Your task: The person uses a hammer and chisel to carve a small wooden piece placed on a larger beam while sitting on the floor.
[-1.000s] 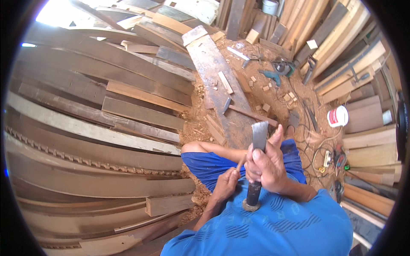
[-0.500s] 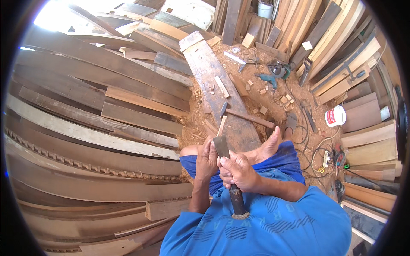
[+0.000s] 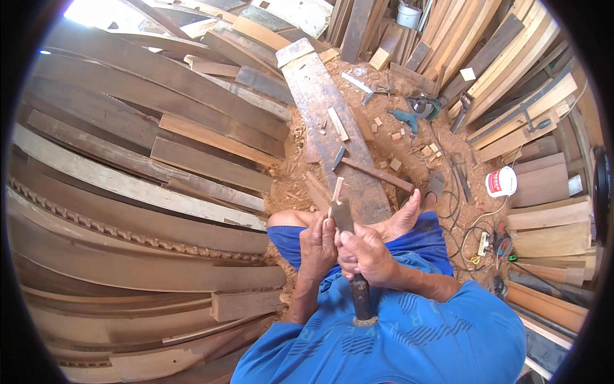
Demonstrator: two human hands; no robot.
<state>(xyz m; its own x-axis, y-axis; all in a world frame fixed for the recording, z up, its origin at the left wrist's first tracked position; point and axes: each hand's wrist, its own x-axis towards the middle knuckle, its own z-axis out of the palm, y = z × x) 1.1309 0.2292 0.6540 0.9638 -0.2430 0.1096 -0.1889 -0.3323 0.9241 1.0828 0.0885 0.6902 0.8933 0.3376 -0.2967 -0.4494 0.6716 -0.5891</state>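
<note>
My right hand (image 3: 366, 255) grips a hatchet (image 3: 343, 216) by its dark handle, blade up in front of me. My left hand (image 3: 318, 243) holds a small light wooden stick (image 3: 336, 189) upright, right against the blade's left side. Both hands meet above my lap, over my blue shorts (image 3: 307, 246). My bare foot (image 3: 404, 217) rests on the sawdust just right of the blade. The stick's lower end is hidden by my fingers.
A long grey plank (image 3: 332, 121) lies ahead with small offcuts on it. Curved boards (image 3: 141, 211) are stacked at left, straight boards (image 3: 511, 96) at right. A power drill (image 3: 404, 118), cables, a white bucket (image 3: 501, 181) and a power strip (image 3: 483, 243) lie on the sawdust floor.
The hatchet came down from high at the right to low in front of me, and the stick now stands against its blade. The view shifted slightly left.
</note>
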